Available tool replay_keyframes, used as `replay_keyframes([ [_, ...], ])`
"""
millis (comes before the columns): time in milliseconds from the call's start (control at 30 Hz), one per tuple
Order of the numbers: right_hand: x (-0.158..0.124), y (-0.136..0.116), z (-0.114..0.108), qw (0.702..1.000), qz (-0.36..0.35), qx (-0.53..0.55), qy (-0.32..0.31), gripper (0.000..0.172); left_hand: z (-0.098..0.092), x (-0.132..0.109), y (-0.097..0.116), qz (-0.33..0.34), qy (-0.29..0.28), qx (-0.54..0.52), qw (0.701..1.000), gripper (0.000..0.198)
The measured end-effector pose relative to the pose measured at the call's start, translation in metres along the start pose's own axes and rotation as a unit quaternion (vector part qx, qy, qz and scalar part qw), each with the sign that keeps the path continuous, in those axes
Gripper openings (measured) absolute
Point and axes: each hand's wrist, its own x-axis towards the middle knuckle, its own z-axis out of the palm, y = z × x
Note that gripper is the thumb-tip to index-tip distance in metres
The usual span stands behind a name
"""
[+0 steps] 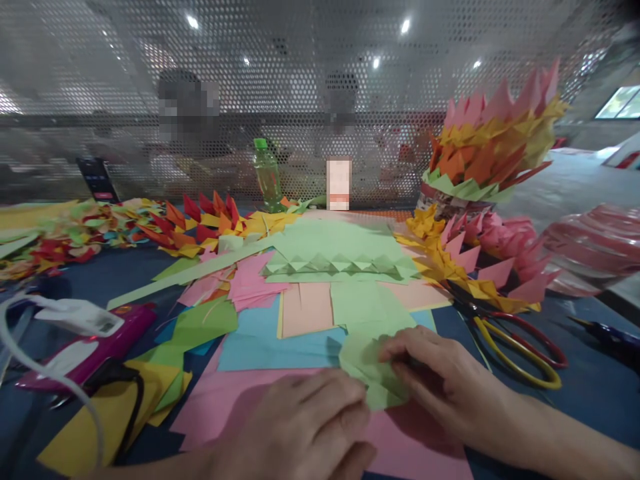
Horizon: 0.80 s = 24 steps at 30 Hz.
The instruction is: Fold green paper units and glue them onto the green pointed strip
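Low in the middle of the view, a small piece of light green paper lies between my hands, over pink and blue sheets. My right hand pinches it along its right side, thumb and fingers together. Slightly blurred, my left hand has its fingers curled, with the tips at the paper's lower left edge. Beyond it, a light green strip with a row of folded points lies on larger light green sheets. Pink sheets and a blue sheet are spread around.
Scissors and a pen lie right. A layered paper-petal piece stands behind folded yellow and pink petals. Left are a purple power strip with cables and red-orange petals. A bottle stands before a perforated screen.
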Motion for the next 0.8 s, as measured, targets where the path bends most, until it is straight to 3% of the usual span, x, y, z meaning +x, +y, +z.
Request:
replay_keyframes([
  [67,-0.003,0.004,0.003,0.998,0.024,0.046,0.017,0.022,-0.003,0.001,-0.004,-0.089,0.053,-0.071,0.992,0.009],
  [167,-0.006,0.008,0.008,0.991,0.061,0.114,0.032,0.02,-0.004,0.005,-0.01,-0.245,0.09,-0.208,0.943,0.038],
  [267,-0.006,0.006,0.011,0.988,0.064,0.131,0.045,0.02,-0.003,0.015,-0.012,-0.314,0.05,-0.412,0.854,0.063],
  [367,-0.003,0.0,0.011,0.988,0.049,0.131,0.06,0.021,0.0,0.024,-0.013,-0.309,-0.024,-0.572,0.759,0.054],
  [400,-0.002,-0.001,0.011,0.988,0.044,0.132,0.062,0.02,0.001,0.026,-0.014,-0.321,-0.043,-0.58,0.748,0.048],
  [500,0.0,-0.004,0.011,0.988,0.03,0.142,0.058,0.02,0.003,0.028,-0.021,-0.367,-0.075,-0.542,0.752,0.045],
  [667,0.005,-0.008,0.01,0.992,0.025,0.111,0.063,0.022,0.003,0.028,-0.031,-0.391,-0.072,-0.541,0.741,0.055],
  [800,0.006,-0.009,-0.009,0.996,0.003,0.012,0.094,0.022,-0.001,0.031,-0.03,-0.413,-0.056,-0.548,0.726,0.051],
])
